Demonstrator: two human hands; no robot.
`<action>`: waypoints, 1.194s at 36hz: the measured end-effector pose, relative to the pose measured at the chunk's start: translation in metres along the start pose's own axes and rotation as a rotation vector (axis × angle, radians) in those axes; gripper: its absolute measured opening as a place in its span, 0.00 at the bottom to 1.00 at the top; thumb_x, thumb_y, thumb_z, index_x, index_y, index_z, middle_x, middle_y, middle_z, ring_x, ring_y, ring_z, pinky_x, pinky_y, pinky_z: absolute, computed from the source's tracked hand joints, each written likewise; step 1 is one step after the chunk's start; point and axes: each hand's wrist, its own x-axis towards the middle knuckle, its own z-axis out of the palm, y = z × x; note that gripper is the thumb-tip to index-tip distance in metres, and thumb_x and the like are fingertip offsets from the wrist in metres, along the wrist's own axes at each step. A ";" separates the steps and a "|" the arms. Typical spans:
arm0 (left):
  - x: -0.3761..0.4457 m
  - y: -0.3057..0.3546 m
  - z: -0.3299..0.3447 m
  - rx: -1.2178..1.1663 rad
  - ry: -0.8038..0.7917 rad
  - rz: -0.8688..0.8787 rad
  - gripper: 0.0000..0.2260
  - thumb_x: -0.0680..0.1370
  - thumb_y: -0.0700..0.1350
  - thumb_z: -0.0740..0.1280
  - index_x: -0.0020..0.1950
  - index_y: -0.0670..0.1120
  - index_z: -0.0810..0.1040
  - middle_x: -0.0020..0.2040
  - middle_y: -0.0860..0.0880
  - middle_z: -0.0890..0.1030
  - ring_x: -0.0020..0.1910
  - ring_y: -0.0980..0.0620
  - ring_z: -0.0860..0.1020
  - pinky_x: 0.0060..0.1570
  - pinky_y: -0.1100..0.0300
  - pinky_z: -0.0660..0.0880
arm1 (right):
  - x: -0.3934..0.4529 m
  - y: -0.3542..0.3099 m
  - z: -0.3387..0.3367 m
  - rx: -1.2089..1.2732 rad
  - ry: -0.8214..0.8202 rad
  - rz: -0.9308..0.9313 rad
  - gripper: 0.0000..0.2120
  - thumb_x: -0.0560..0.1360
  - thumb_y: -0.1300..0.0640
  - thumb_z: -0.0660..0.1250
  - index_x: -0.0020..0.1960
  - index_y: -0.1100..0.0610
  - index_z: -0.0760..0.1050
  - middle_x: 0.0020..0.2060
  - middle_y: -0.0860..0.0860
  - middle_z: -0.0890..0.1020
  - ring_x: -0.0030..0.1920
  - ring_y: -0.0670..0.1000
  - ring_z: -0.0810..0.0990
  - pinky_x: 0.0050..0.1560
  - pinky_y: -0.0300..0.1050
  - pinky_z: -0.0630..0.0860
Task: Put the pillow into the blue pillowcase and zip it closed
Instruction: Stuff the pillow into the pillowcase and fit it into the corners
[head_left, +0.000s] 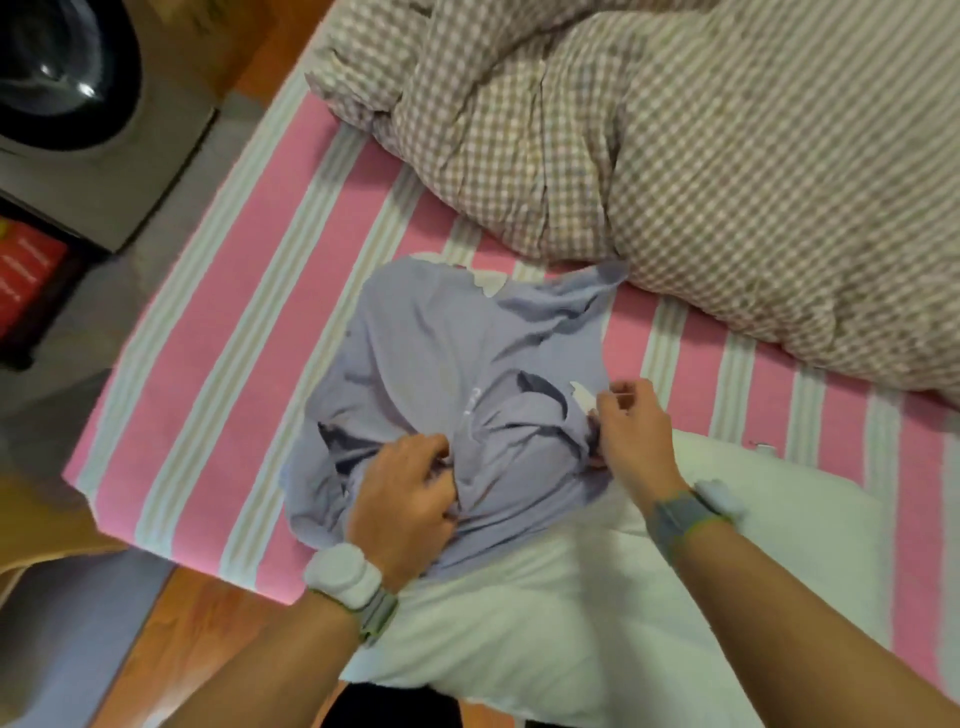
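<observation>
The blue pillowcase (441, 374) lay rumpled over the far end of the white pillow (597, 597) on the bed (249, 291). Both the left hand (402, 499) and the right hand (631, 434) pinched its limp cloth — probably the opening's edge. Soft, light stuff — best gripped at that edge.

Checked duvet (701, 171) — striped sheet (249, 291).

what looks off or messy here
The blue pillowcase is bunched and wrinkled, covering only the far end of the white pillow; most of the pillow is bare. Both the left hand and right hand grip its folds. The checked duvet lies crumpled behind.
</observation>
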 end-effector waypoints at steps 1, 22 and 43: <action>-0.002 0.009 -0.015 -0.009 -0.026 -0.009 0.04 0.68 0.34 0.71 0.38 0.35 0.77 0.42 0.40 0.76 0.36 0.41 0.73 0.34 0.50 0.67 | 0.002 -0.011 -0.011 -0.067 0.024 0.056 0.08 0.77 0.49 0.60 0.52 0.51 0.72 0.45 0.53 0.81 0.47 0.58 0.80 0.49 0.56 0.78; -0.034 0.107 -0.100 -0.416 -0.206 -0.017 0.15 0.80 0.42 0.64 0.66 0.46 0.77 0.70 0.59 0.72 0.72 0.55 0.68 0.71 0.61 0.63 | -0.042 -0.037 -0.106 0.833 -0.376 0.519 0.08 0.74 0.55 0.67 0.49 0.59 0.76 0.37 0.56 0.79 0.36 0.56 0.80 0.32 0.46 0.76; 0.037 0.138 -0.117 -0.590 -0.054 -0.685 0.05 0.80 0.48 0.68 0.49 0.58 0.81 0.49 0.51 0.84 0.47 0.48 0.81 0.39 0.62 0.75 | -0.116 -0.013 -0.201 1.742 0.035 0.346 0.32 0.63 0.54 0.71 0.68 0.53 0.76 0.62 0.52 0.80 0.62 0.54 0.80 0.65 0.51 0.73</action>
